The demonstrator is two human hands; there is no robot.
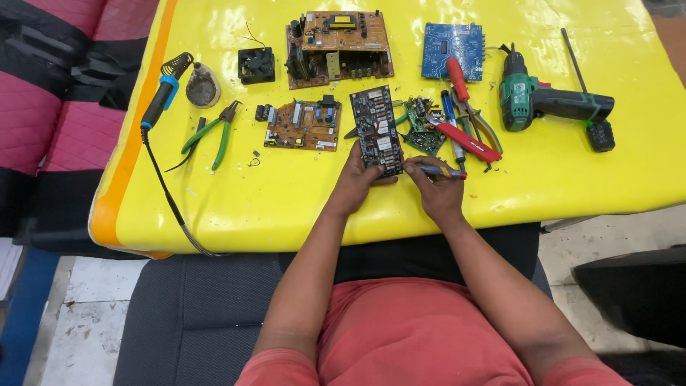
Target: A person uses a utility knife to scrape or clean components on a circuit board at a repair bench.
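My left hand (355,180) grips the near end of a long black circuit board (376,130) that lies on the yellow table (286,193). My right hand (437,187) holds a small blue and yellow screwdriver (437,171) by its handle, its tip pointing left at the board's near right corner. Both hands rest near the table's front edge.
Behind lie a large brown circuit board (339,48), a smaller brown board (302,125), a blue board (452,50) and a small green board (421,129). At the right are a green drill (550,102) and red-handled tools (464,139); at the left, green pliers (214,134), a soldering iron (163,93) and a fan (256,65).
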